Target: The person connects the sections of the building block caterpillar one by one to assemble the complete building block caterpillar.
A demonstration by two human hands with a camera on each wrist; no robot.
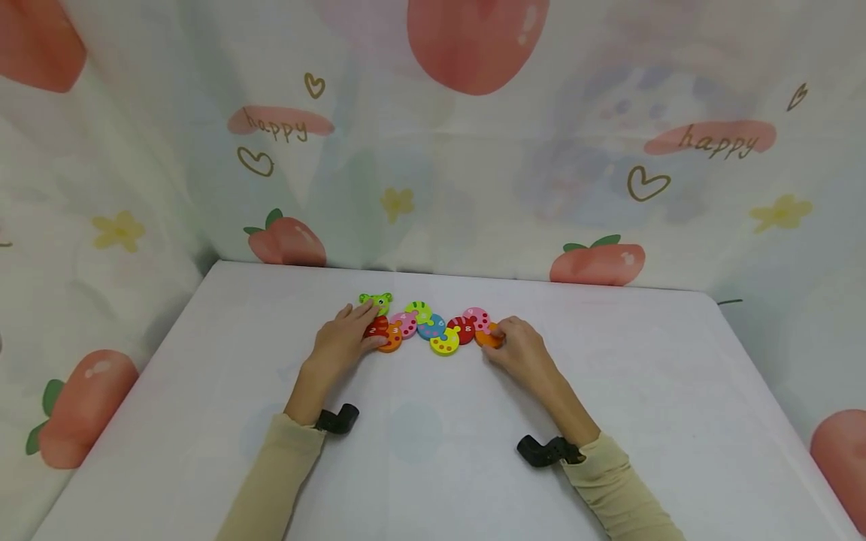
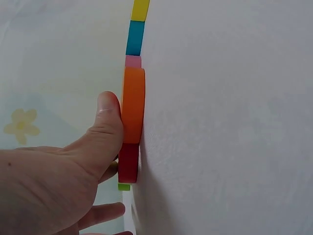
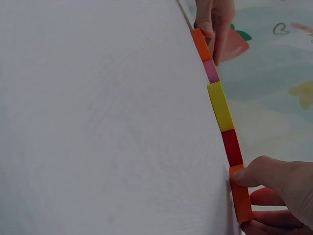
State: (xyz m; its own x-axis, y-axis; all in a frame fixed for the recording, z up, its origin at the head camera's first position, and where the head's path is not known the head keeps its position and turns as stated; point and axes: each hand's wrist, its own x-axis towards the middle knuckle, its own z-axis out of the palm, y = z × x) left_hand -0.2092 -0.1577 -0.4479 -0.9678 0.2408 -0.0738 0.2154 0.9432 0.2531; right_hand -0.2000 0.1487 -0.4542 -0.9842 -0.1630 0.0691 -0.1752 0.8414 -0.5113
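Observation:
A row of round, numbered caterpillar puzzle pieces zigzags across the white table. At its left end is the green head piece (image 1: 383,298), followed by a red piece (image 1: 374,329) and an orange piece (image 1: 389,345). My left hand (image 1: 338,340) lies over this end, fingers extended on the head and thumb on the orange piece's top in the left wrist view. Pink, green, blue (image 1: 431,329), yellow (image 1: 444,345) and red (image 1: 463,331) pieces continue rightward. My right hand (image 1: 526,353) pinches the orange end piece (image 3: 240,198), which sits against its neighbours, partly hidden by the fingers.
The white-covered table (image 1: 419,466) extends on all sides of the row. Behind it hangs a patterned cloth (image 1: 446,180) with fruit, hearts and flowers, close past the table's back edge. A black wrist device (image 1: 338,419) sits on the left wrist, another (image 1: 544,451) on the right.

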